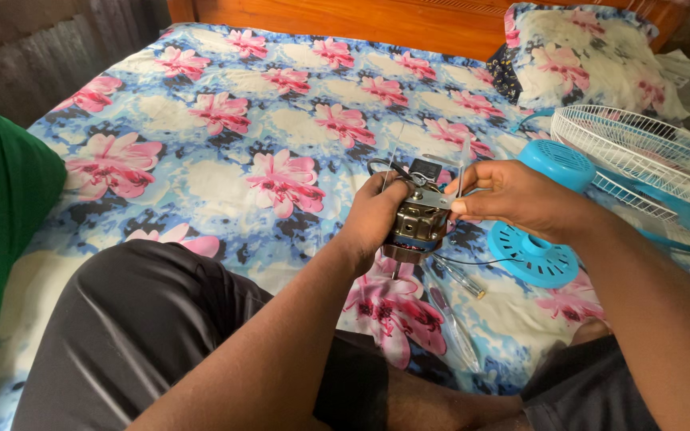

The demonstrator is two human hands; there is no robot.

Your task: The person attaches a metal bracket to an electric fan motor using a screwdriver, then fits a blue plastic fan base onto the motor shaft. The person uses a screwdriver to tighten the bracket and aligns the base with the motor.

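Head view, looking down over crossed legs onto a bed with a floral sheet [201,136]; fan evidently already taken apart, judging by how things lie: white wire guard [640,156] lying off to the right, round blue housing cap [559,164] beside it, blue slotted disc [533,254] flat on the sheet below the right wrist; small bare motor [417,219] out of its shell and held up above the sheet, roughly mid-frame, between both hands.

Left hand [373,219] wrapped round the motor's left side, fingers closed on the metal body; right hand [513,195] closed too, thumb and fingertips pinched on the flat metal bracket at the motor's upper right edge; black wires [389,169] looping off the top, a thin black lead trailing rightward underneath.

Still left, as a judgement: motor itself seemingly not yet opened, casing whole; nothing refitted to the blue parts; a clear-handled screwdriver [461,281] lying untouched on the sheet just below the motor.

Long axis of the motor close to upright, shaft stub pointing down toward the sheet, wired end up and tipped slightly away from the body; exact tilt hard to tell behind the fingers.
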